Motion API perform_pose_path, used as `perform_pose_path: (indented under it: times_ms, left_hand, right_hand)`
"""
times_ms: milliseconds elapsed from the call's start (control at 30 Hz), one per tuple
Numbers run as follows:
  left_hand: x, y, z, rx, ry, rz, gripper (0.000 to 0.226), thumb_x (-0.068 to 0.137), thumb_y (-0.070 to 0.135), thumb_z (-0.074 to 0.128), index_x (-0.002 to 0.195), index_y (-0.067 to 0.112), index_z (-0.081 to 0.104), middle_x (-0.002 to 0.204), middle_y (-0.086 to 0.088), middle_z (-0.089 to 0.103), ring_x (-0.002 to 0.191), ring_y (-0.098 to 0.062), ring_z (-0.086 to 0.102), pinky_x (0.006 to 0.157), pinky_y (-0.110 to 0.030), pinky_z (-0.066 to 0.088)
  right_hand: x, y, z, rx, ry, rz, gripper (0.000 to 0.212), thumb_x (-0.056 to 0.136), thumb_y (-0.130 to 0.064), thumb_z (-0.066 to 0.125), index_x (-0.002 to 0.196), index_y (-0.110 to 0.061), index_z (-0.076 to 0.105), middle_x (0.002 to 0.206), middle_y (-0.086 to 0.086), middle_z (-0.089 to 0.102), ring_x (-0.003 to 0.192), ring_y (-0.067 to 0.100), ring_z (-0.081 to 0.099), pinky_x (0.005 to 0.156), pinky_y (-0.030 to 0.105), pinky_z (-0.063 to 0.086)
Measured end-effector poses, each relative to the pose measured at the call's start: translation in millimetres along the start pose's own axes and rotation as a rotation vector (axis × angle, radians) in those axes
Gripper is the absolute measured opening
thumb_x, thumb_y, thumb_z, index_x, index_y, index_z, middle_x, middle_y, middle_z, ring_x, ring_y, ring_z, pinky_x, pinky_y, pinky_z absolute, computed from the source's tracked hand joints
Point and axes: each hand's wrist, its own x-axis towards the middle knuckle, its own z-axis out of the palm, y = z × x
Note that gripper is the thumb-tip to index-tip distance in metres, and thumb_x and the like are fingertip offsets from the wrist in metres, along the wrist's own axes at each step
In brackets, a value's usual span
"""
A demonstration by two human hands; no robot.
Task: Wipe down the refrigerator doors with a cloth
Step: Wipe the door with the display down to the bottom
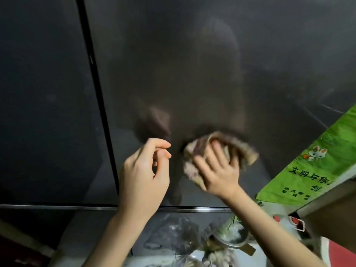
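So both forearms come up from the bottom of the view and reach for the dark right-hand refrigerator door [192, 64]. The right hand [217, 170] is angled up and to the left with its palm toward the door, and its fingers [217, 149] are straight and spread fairly wide, pressing flat on the cloth [248, 154]. No curl or pinch there as far as I can see. The cloth is a brownish, crumpled rag sandwiched between those fingers and the door. It sticks out past the fingertips to the right and also under the heel of the hand, and it's pretty blurry. The left hand [146, 174] hovers just beside it with the wrist straight and the back of the hand facing the camera. Its fingers [163, 154] are loosely curled, thumb tip nearly meeting the index, and they hold nothing. I can't tell if those fingertips touch the door or sit just off it. Well left of the left fingers runs the black seam [96, 93], then the other door [48, 93]. Right of the right fingers is a green printed sheet [312, 170], and below both wrists there are some plastic bags [173, 234].
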Motion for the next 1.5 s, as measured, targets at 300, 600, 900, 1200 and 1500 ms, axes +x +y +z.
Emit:
perform_pose_path:
  times_ms: [300, 600, 900, 1200, 1500]
  left_hand:
    - [-2, 22, 24, -0.018, -0.054, 0.034, 0.025, 0.087, 0.026, 0.04, 0.094, 0.019, 0.063, 0.076, 0.014, 0.064, 0.067, -0.013, 0.064, 0.059, -0.036, 0.051]
    - [-10, 30, 51, 0.004, -0.064, 0.066, 0.023, 0.089, 0.02, 0.043, 0.095, 0.015, 0.064, 0.075, 0.011, 0.065, 0.066, -0.01, 0.064, 0.057, -0.035, 0.052]
    - [-15, 39, 65, 0.02, -0.107, 0.057, 0.022, 0.091, 0.028, 0.044, 0.097, 0.017, 0.063, 0.075, 0.008, 0.065, 0.064, -0.009, 0.061, 0.057, -0.034, 0.049]
    - [-13, 54, 95, 0.04, -0.077, 0.128, 0.017, 0.093, 0.018, 0.049, 0.097, 0.01, 0.063, 0.073, 0.001, 0.065, 0.061, -0.017, 0.062, 0.053, -0.038, 0.051]
    - [-14, 62, 100, 0.049, -0.067, 0.139, 0.017, 0.091, 0.016, 0.049, 0.103, 0.014, 0.061, 0.073, 0.004, 0.064, 0.059, -0.017, 0.06, 0.054, -0.039, 0.05]
  right_hand:
    - [20, 69, -31, 0.213, 0.025, -0.112, 0.046, 0.098, -0.044, 0.027, 0.138, -0.024, 0.037, 0.137, 0.004, 0.039, 0.111, 0.02, 0.058, 0.082, 0.036, 0.048]
    - [-24, 39, -5, 0.015, 0.032, 0.1, 0.04, 0.096, -0.042, 0.025, 0.121, -0.02, 0.048, 0.14, 0.014, 0.041, 0.145, 0.025, 0.015, 0.114, 0.042, 0.012]
    - [-46, 67, -13, 0.216, -0.06, -0.082, 0.041, 0.101, -0.042, 0.017, 0.134, -0.028, 0.037, 0.132, -0.007, 0.054, 0.087, 0.012, 0.065, 0.067, 0.03, 0.044]
    - [-31, 76, -10, 0.051, 0.147, 0.207, 0.05, 0.097, -0.043, 0.019, 0.129, -0.016, 0.045, 0.143, 0.015, 0.026, 0.146, 0.025, 0.012, 0.115, 0.038, 0.014]
    - [-70, 104, -13, 0.153, -0.015, -0.071, 0.042, 0.099, -0.043, 0.019, 0.129, -0.024, 0.042, 0.128, 0.004, 0.046, 0.114, 0.021, 0.047, 0.081, 0.026, 0.042]
